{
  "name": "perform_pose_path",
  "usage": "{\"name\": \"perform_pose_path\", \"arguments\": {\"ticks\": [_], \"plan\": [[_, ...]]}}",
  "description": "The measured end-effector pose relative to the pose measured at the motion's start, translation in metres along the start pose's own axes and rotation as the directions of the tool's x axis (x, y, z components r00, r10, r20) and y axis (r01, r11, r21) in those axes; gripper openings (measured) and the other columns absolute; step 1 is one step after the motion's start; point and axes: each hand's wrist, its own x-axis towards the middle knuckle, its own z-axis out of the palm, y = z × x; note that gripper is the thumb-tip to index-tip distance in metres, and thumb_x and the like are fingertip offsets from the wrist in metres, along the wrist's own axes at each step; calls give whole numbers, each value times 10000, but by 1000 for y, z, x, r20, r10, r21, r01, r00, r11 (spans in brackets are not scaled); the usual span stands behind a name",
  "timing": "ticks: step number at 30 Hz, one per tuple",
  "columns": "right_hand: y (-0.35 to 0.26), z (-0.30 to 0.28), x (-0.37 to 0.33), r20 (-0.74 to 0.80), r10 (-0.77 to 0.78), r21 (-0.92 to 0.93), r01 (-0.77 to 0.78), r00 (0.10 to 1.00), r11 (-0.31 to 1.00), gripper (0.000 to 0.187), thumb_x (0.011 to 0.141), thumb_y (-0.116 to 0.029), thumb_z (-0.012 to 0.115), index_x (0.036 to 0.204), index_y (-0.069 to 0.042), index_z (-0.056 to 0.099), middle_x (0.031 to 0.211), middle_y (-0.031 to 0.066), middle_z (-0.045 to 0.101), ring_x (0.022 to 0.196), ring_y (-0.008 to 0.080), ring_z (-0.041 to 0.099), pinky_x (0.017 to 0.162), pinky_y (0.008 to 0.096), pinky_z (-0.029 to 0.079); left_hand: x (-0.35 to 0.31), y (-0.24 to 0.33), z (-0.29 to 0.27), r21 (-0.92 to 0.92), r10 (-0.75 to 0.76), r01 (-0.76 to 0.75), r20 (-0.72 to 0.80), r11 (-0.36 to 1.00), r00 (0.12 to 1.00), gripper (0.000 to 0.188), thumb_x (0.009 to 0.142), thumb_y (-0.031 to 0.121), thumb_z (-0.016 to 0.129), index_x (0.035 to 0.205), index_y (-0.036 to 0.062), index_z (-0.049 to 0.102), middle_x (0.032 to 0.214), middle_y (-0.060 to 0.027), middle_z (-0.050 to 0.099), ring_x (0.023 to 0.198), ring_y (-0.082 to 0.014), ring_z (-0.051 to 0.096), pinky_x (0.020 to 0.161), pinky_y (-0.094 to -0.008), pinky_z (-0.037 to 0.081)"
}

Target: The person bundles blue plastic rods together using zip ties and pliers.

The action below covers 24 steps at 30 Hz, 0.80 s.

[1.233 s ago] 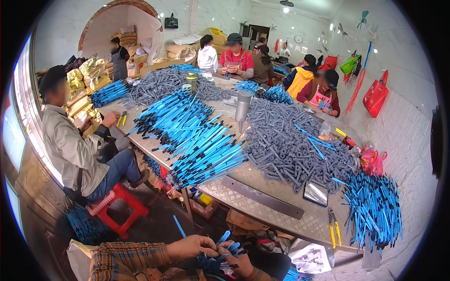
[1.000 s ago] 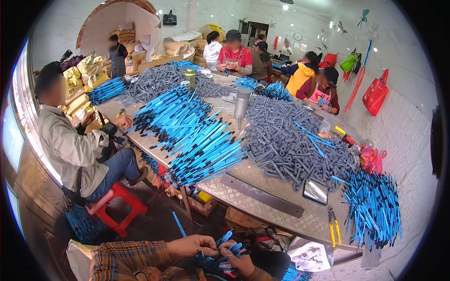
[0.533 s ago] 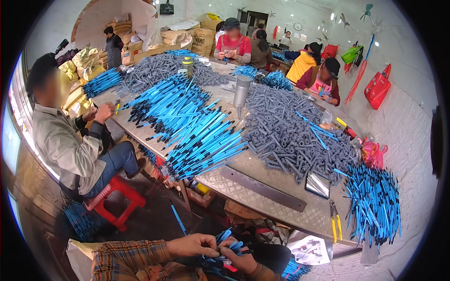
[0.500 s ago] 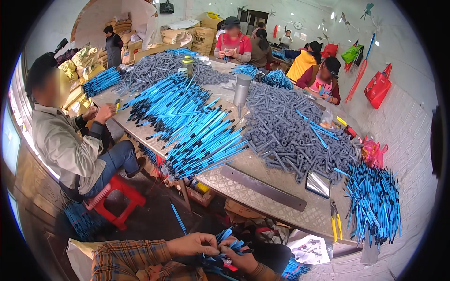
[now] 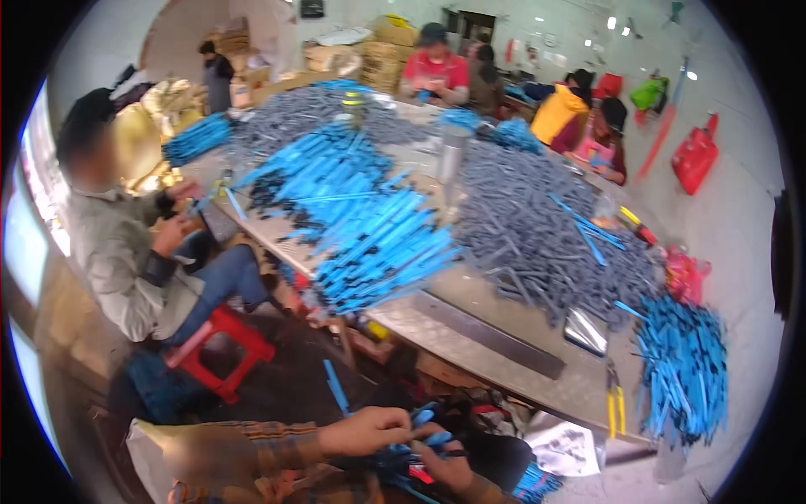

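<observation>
Low in the view, over my lap, my left hand (image 5: 366,433) and my right hand (image 5: 445,466) meet with bent fingers. Several blue sticks with black parts (image 5: 426,416) stick out around the right hand, which is closed round them. The left thumb and fingertips are pinched together against the sticks; whatever small part lies between them is too blurred to make out. More blue sticks (image 5: 337,388) show beyond my left hand, and another blue bundle (image 5: 536,482) lies beside my right leg.
The table (image 5: 395,315) bears piles of blue sticks (image 5: 382,244), grey plastic tubes (image 5: 537,227), a metal bar (image 5: 491,333), a phone-like slab (image 5: 586,331) and yellow-handled pliers (image 5: 616,401). A co-worker (image 5: 126,252) sits left on a red stool (image 5: 222,353); others work at the far side.
The whole view has shifted slightly and blurred. My hands stay together at the blue sticks. The co-worker on the left has moved their hands, and a blue piece now shows by them.
</observation>
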Motion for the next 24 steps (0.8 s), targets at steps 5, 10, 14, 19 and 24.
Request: {"name": "perform_pose_path", "arguments": {"ticks": [5,10,14,19,24], "plan": [[-2,-10,-4,-13,147,-116,-147,989,982,149,881,-87,501,1008,-31,556,820,79,560,700,129,525,610,276,428,10,1,24,151,198,-175,-161,973,967,211,860,240,533,819,33,516,680,-80,527,650,-145,502,609,-294,423],[-32,-2,-2,-11,304,-221,-299,953,929,123,891,-114,503,963,-30,555,842,77,560,748,132,534,636,280,432,-1,11,31,199,165,-113,-264,973,950,214,862,234,531,816,26,509,671,-73,504,644,-137,478,594,-292,416],[0,-8,-1,10,89,-146,-86,996,986,104,832,-79,542,930,-54,565,887,48,554,862,131,524,775,261,410,0,-2,25,195,160,-113,-240,974,958,190,879,209,528,802,36,510,690,-22,492,668,-69,445,579,-251,400],[-11,-3,11,42,66,-8,-66,997,998,54,775,-4,547,811,-24,581,840,61,547,817,143,546,732,266,430,-19,22,19,-333,-121,39,-229,942,966,200,873,204,567,963,47,481,799,-36,561,747,-74,537,654,-221,456],[-5,-4,9,-6,83,121,-82,997,989,52,806,-44,547,812,-17,591,897,79,617,835,147,550,752,285,433,-20,19,-5,-560,-275,159,-129,813,953,196,876,122,535,1022,32,441,901,-74,584,824,-137,584,742,-253,487]]}}
